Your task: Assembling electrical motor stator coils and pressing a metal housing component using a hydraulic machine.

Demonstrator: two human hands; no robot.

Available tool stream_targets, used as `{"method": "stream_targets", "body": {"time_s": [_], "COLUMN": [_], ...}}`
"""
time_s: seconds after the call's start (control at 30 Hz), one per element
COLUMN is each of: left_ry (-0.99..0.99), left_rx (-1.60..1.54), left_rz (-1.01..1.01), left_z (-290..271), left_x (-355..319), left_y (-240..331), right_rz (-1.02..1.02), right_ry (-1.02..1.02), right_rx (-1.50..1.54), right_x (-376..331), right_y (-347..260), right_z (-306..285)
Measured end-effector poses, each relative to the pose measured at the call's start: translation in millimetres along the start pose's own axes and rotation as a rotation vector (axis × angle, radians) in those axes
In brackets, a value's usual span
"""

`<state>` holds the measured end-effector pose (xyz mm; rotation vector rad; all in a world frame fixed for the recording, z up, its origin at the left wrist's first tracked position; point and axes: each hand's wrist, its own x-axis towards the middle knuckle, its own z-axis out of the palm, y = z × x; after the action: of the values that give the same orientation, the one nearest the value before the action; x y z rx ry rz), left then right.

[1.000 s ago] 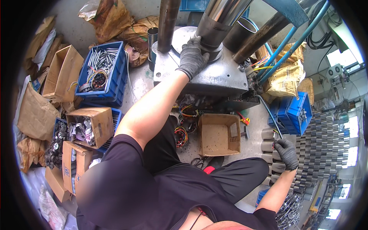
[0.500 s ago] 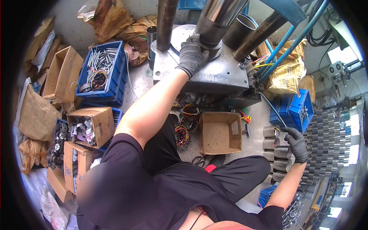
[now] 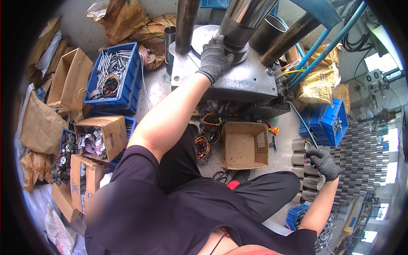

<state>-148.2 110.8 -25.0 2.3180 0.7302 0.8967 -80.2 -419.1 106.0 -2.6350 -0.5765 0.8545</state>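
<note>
My left hand (image 3: 215, 59), in a grey knit glove, is closed against the side of a dark metal cylinder (image 3: 231, 35), thumb and fingers apart along its lower edge. The cylinder stands on a round plate on the steel press bed (image 3: 244, 78), beneath the shiny ram (image 3: 250, 12). My gloved right hand (image 3: 324, 165) hovers at the right over a row of short metal sleeves (image 3: 298, 145). Its fingers are loosely bent and apart, with nothing visible in them. Whether the fingertips touch a sleeve I cannot tell.
An open cardboard box (image 3: 245, 145) sits on the floor before the press, with coiled wire windings (image 3: 202, 147) beside it and red-yellow pliers (image 3: 272, 128). Blue crate (image 3: 114, 102) with metal shafts stands left. Stacked sleeves (image 3: 361, 165) fill the right. Thick press columns (image 3: 185, 25) flank the ram.
My right hand has moved slightly down and left over the sleeves, its fingers bending more. My left hand stays on the cylinder. The view has shifted a little.
</note>
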Motion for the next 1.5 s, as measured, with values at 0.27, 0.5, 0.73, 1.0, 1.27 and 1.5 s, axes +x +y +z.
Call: {"method": "stream_targets", "body": {"time_s": [0.27, 0.5, 0.73, 1.0, 1.27, 1.5], "left_ry": [0.035, -0.004, 0.01, 0.016, 0.024, 0.007], "left_rx": [-0.001, -0.005, 0.0, 0.001, -0.008, -0.013], "left_rz": [0.035, -0.008, 0.009, 0.008, 0.02, -0.002], "left_z": [2, -2, 1, 2, 4, 1], "left_x": [1, -1, 1, 0, 1, 1], "left_y": [-2, 0, 0, -3, -4, 0], "right_rz": [-0.055, -0.078, -0.128, 0.051, 0.023, -0.011], "right_ry": [0.031, 0.059, 0.284, 0.026, 0.023, 0.005], "right_rx": [0.034, 0.029, 0.21, 0.121, 0.1, 0.124], "right_x": [3, 2, 5, -1, 0, -2], "right_y": [9, 9, 20, -7, -6, 4], "right_z": [3, 2, -4, -1, -5, -7]}}
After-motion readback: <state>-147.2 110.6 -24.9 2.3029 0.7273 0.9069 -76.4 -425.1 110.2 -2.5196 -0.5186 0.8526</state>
